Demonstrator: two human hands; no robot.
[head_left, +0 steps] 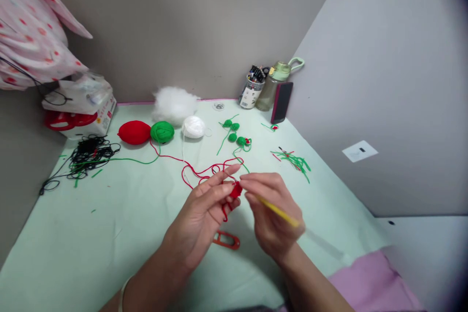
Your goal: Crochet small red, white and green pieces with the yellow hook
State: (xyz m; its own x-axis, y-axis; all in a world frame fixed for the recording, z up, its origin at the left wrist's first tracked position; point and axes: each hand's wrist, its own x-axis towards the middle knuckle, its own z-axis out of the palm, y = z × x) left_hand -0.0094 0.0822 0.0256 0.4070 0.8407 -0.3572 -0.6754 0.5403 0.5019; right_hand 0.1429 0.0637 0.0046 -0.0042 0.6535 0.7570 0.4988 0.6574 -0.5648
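Note:
Between the fingertips of my left hand (208, 204) is a small red crochet piece (236, 190), with a loop of red yarn hanging below it. My right hand (274, 209) grips a yellow-handled crochet hook (280, 212), its tip end close against the red piece and hidden by my fingers. Loose red yarn (197, 171) curls on the table behind my left hand and leads back toward a red yarn ball (134, 132). Under my hands lies an orange-handled tool (227, 240), partly covered by my left hand.
Green (162, 132) and white yarn balls (193, 127) stand beside white stuffing (175, 105). Small green crocheted pieces (233, 137) and green yarn scraps (298, 162) lie at right. A tangle of black cord (89, 153) is left. A pen holder (251, 91), bottle (268, 90) and phone (282, 103) stand at back.

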